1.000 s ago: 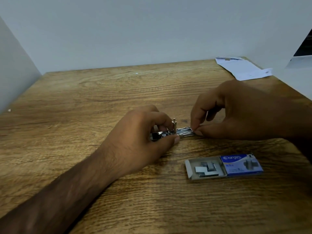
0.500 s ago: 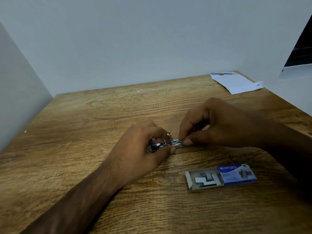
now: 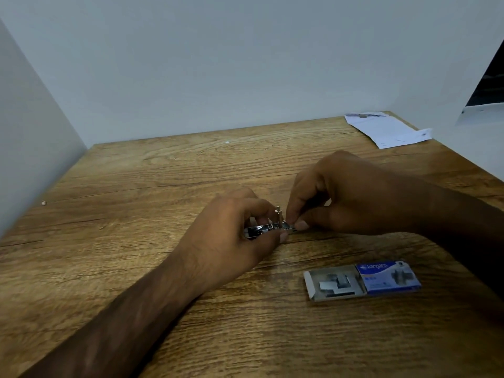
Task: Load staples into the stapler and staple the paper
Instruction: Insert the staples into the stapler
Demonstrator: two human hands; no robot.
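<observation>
my left hand (image 3: 231,236) curled, clamped on stapler (image 3: 259,231); my right hand (image 3: 346,195) pinches its front end. staple box (image 3: 362,281) near right, desk (image 3: 136,186) bare leftward.

I count my two hands, left (image 3: 231,236) and right (image 3: 346,195), one stapler (image 3: 261,230), one staple box (image 3: 362,281), one paper (image 3: 387,129), one table (image 3: 136,200).

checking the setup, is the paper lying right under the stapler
No, the paper lies at the far right corner of the table, well apart from the stapler held in the left hand.
</observation>
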